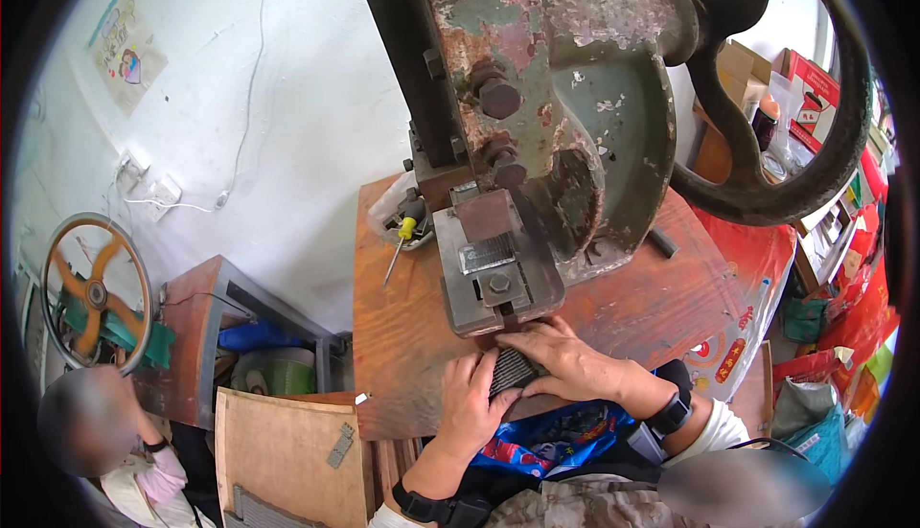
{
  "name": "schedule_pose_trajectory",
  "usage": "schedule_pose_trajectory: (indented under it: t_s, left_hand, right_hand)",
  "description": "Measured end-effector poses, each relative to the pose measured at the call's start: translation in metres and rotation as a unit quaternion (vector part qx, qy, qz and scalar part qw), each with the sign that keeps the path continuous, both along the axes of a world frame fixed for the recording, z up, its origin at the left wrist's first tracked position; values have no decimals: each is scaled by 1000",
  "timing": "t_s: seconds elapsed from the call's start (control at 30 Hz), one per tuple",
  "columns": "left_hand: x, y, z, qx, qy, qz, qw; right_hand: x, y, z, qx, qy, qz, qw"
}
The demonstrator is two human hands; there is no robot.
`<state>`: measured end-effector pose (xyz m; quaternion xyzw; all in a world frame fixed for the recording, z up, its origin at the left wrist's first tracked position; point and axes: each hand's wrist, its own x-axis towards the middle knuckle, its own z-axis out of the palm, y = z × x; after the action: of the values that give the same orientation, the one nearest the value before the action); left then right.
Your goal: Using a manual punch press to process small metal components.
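My left hand [468, 401] is closed around a small bundle of dark grey ridged strips [512, 372], just in front of a press. My right hand [572, 362] presses on the bundle's right side with the thumb and bent fingers. Its fingertips reach close to the front edge of the steel die block [462, 314]. A bolt [499, 284] fastens a small plate on top of that block. Behind the bolt lies a grey ridged metal piece [487, 254]. The strips' undersides are hidden by my fingers.
The old green press body [613, 116] rises over the wooden table [402, 375], with a large handwheel [853, 126] at right. A yellow-handled screwdriver [406, 229] leans by a bowl. Grey strips [340, 444] lie on a wooden board [278, 432]. Another person [158, 480] sits at left.
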<state>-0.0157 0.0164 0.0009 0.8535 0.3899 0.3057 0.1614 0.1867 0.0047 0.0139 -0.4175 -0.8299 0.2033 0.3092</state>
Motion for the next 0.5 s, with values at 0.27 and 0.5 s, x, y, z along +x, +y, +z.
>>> schedule_pose_trajectory:
  t_s: [0.27,0.5]
  left_hand:
    - [-16,10,1,-50,-39,-52,997]
    - [-11,-5,7,-30,17,21,999]
  right_hand:
    - [-1,10,-5,-9,25,-6,1000]
    - [6,0,2,-15,60,-23,998]
